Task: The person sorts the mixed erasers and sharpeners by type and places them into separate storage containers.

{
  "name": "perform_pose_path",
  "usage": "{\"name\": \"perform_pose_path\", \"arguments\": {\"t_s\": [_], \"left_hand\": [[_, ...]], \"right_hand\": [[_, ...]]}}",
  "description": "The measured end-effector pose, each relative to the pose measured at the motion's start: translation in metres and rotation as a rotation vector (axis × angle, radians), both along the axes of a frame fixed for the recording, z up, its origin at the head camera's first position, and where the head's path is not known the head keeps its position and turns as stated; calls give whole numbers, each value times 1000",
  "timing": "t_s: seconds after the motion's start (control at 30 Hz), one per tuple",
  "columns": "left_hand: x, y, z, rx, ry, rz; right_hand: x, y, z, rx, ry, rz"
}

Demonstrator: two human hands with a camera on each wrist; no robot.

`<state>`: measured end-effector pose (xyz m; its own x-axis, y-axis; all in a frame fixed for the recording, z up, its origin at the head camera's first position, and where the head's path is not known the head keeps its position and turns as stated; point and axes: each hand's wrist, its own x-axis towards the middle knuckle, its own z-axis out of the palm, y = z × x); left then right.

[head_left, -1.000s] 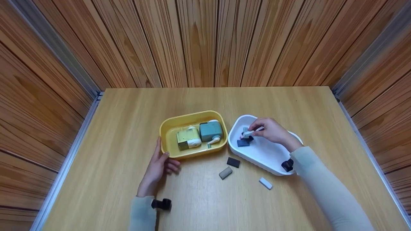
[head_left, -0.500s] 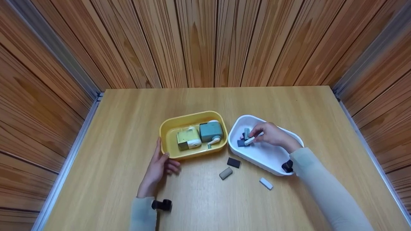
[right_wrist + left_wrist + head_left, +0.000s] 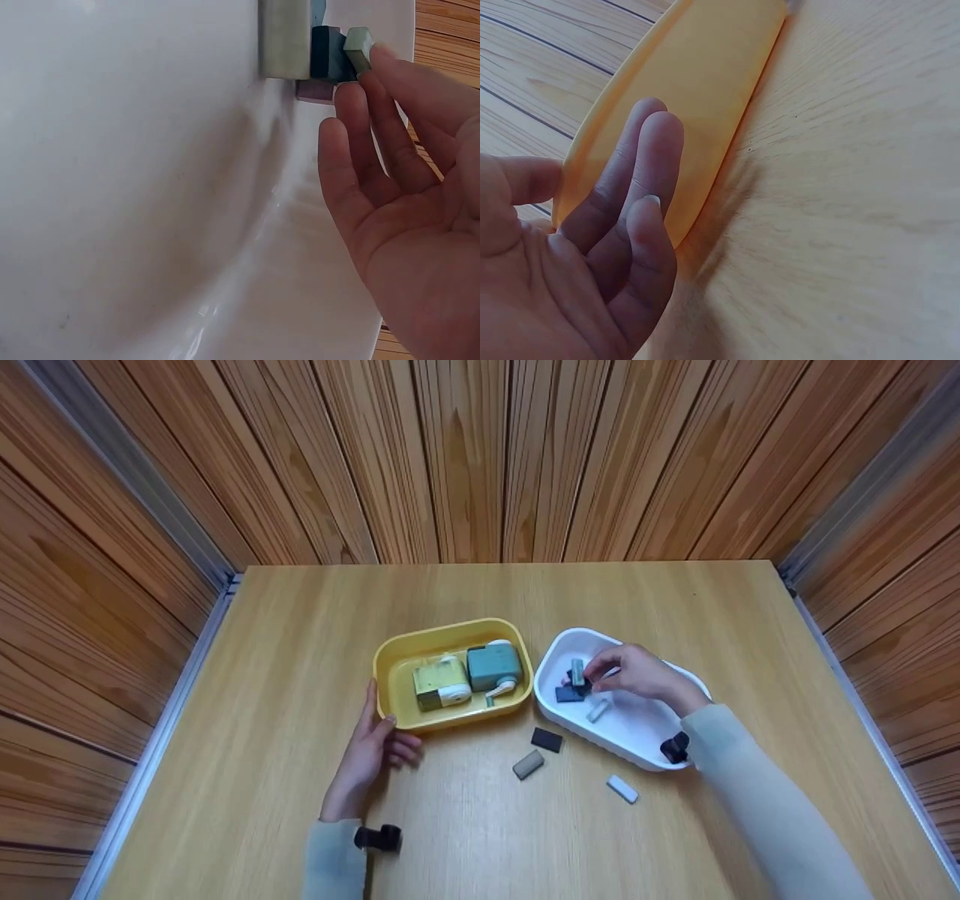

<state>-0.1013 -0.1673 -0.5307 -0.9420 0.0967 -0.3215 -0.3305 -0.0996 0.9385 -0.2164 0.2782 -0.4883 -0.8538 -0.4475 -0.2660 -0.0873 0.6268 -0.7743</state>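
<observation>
My right hand (image 3: 634, 671) is over the white tray (image 3: 667, 754), its fingertips next to a cluster of small eraser-like blocks. A teal block (image 3: 577, 672) stands on top there, and in the right wrist view the thumb is right at a pale green block (image 3: 358, 49). Below the fingers a whitish block (image 3: 598, 710) lies on the tray floor. A navy block (image 3: 569, 694) lies to the left of it. My left hand (image 3: 367, 750) rests against the near left corner of the yellow tray (image 3: 697, 90), fingers loosely extended along its outer wall.
Inside the yellow tray sit a light green crank-handled box (image 3: 439, 679) and a teal one (image 3: 493, 664), resembling pencil sharpeners. On the table in front lie a black block (image 3: 547, 739), a grey block (image 3: 529, 765) and a white block (image 3: 622, 789). Wooden walls surround the table.
The whitish block has left my right fingers and now lies in the white tray. It was lowered toward the tray's near side first. My left hand and the yellow tray stay put.
</observation>
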Motion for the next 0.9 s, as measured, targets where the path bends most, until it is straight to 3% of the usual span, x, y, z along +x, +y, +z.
{"name": "perform_pose_path", "arguments": {"t_s": [0.27,0.6,0.9], "left_hand": [[0,0,1,-12,-7,1],[2,0,1,-7,-14,2],[1,0,1,14,-25,0]], "right_hand": [[3,2,13,10,-12,-26],[10,1,36,-6,45,-7],[25,0,58,-35,109,-10]]}}
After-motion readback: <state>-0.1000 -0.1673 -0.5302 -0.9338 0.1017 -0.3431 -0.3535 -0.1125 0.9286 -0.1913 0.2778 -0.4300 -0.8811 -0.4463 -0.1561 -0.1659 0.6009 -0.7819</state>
